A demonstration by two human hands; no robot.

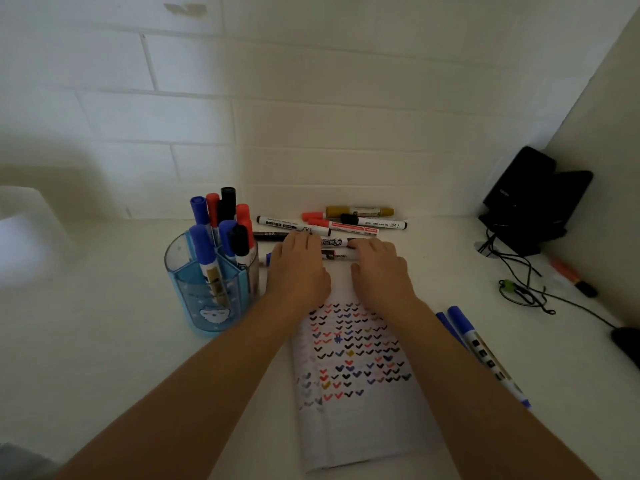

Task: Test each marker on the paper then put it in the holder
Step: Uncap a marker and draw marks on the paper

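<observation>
Beyond paper (356,410), left hand (298,268) and right hand (381,268) touch loose markers (337,242).

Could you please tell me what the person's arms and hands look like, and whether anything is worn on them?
Both are bare. The left hand and right hand wear no gloves, and no rings show from this side. The left forearm and right forearm carry no sleeve, watch or bracelet down to the picture's lower edge.
</observation>
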